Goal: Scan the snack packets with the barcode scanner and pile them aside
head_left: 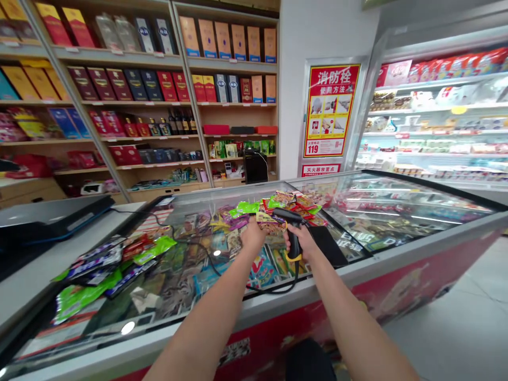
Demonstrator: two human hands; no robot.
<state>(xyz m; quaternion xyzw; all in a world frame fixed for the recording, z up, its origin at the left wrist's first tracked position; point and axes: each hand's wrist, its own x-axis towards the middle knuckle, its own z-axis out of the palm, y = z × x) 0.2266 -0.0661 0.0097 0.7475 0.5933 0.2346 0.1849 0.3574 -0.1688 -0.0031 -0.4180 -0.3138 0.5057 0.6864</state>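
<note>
My right hand (300, 239) is wrapped round the handle of a black and yellow barcode scanner (293, 250), its head pointing left. Close beside it, my left hand (254, 233) is closed on a snack packet (266, 217) with a pale yellow part showing under the scanner's head; my fingers hide some of it. Just beyond both hands lies a pile of bright green, red and brown snack packets (283, 200) on the freezer's glass top (186, 270). A second heap of purple, red and green snack packets (99, 264) rests on the glass at the left.
The scanner's black cable (273, 291) loops over the glass towards the left counter (24, 280). A flat black object (327, 246) lies right of my hands. Shelves of boxes (130, 84) stand behind, and a lit display fridge (436, 111) stands at the right.
</note>
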